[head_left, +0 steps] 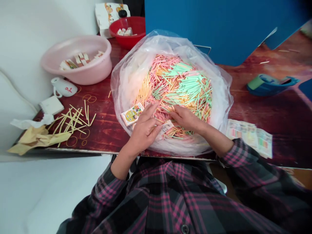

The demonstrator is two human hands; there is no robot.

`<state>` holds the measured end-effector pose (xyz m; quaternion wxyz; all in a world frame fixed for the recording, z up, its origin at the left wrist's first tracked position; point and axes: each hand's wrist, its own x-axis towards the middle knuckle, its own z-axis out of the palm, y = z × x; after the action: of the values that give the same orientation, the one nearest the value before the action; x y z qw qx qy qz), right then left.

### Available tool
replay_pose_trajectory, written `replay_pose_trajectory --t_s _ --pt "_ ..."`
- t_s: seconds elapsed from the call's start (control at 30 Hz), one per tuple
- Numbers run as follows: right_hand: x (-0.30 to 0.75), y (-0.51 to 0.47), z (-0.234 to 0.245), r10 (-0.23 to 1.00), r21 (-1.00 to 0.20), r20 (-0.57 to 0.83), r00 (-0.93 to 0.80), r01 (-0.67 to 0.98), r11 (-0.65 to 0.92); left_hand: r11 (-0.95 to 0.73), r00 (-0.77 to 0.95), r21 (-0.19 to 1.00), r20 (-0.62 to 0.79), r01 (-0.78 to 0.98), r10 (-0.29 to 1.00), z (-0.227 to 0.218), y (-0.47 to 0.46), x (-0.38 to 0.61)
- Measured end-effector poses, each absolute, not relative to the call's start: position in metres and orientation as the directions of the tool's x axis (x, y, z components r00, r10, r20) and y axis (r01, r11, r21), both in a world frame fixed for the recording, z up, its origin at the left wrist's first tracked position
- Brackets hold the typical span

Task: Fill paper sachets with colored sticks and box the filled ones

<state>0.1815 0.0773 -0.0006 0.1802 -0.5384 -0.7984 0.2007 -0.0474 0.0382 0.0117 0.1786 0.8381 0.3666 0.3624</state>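
A large clear plastic bag [128,74] lies open, filled with thin coloured sticks [192,83] in pink, green, yellow and orange. My left hand [145,128] rests over the near left part of the pile, its fingers stretched out and apart. Beside it, a small printed card box [132,114] leans on the bag's inner side. A pale printed packet [167,127] lies by my left thumb, partly hidden. My right hand [185,118] reaches into the sticks from the right, fingers closed together, with a few sticks at the fingertips.
A pink basin [97,70] and a red basin [129,40] hold small boxes. A white mug [64,87] lies tipped near loose pale sticks [73,118] and rubber bands [71,141]. Blue panel [195,26] behind; tape dispenser [265,87] and printed sheets [251,135] right.
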Motion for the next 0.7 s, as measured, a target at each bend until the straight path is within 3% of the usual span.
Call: replay_pose_trajectory --t_s 0.17,0.47,0.57,0.7 --pt "0.195 0.066 -0.008 0.906 -0.725 0.240 -0.349 0.557 0.406 -0.732 0.589 0.575 0.467 0.365 0.660 0.017 0.051 -0.021" --pt "0.190 0.067 -0.007 0.806 -0.797 0.275 -0.524 0.345 0.496 -0.673 0.609 0.656 0.390 0.343 0.691 0.009 0.047 -0.010" --pt "0.188 0.068 -0.009 0.849 -0.803 0.280 -0.449 0.375 0.463 -0.652 0.543 0.674 0.422 0.348 0.726 0.009 0.046 -0.014" --pt "0.187 0.064 -0.009 0.949 -0.836 0.241 -0.202 0.454 0.309 -0.569 0.311 0.743 0.481 0.353 0.820 0.005 0.046 -0.024"
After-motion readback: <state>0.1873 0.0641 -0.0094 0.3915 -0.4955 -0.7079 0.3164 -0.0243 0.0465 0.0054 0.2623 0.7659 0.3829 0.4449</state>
